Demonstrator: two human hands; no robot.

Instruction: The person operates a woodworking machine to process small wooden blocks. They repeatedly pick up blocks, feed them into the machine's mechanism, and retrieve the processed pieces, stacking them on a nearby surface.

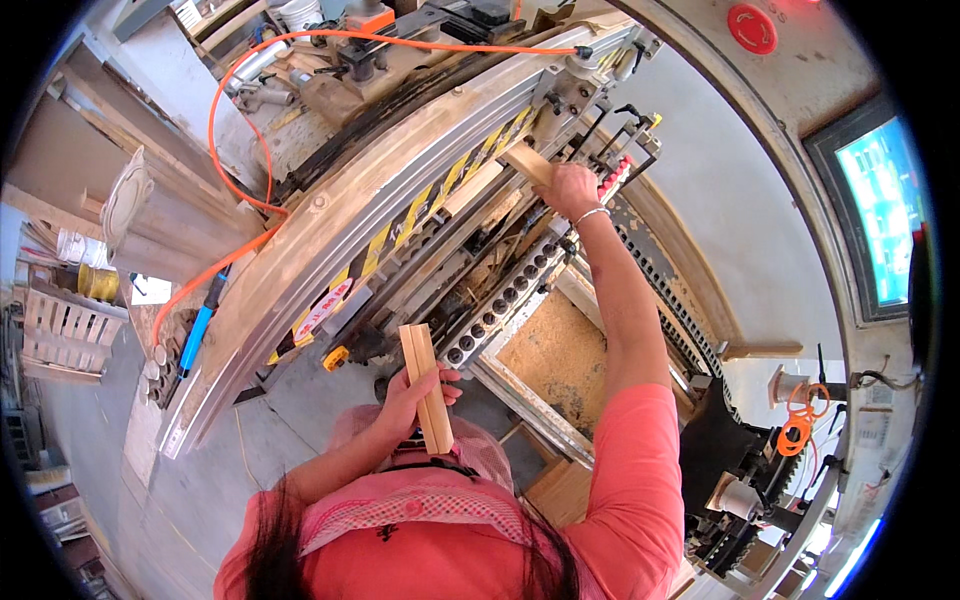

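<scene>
My left hand (413, 392) is held close to my chest and grips two narrow pale wooden slats (425, 385) side by side, standing roughly upright. My right arm stretches far forward, and my right hand (566, 190) holds a short wooden piece (527, 163) against the bed of a large woodworking machine (400, 215). That piece lies under the machine's long beam, which carries yellow and black hazard stripes. A row of round drill heads (505, 300) runs just below my right forearm. A thin bracelet circles my right wrist.
An orange air hose (240, 95) loops over the machine's top left. Sawdust covers a tray (555, 350) under the drill row. A red round button (752, 28) sits at the top right, a lit screen (885, 205) at the right. Wooden crates (65, 335) stand far left.
</scene>
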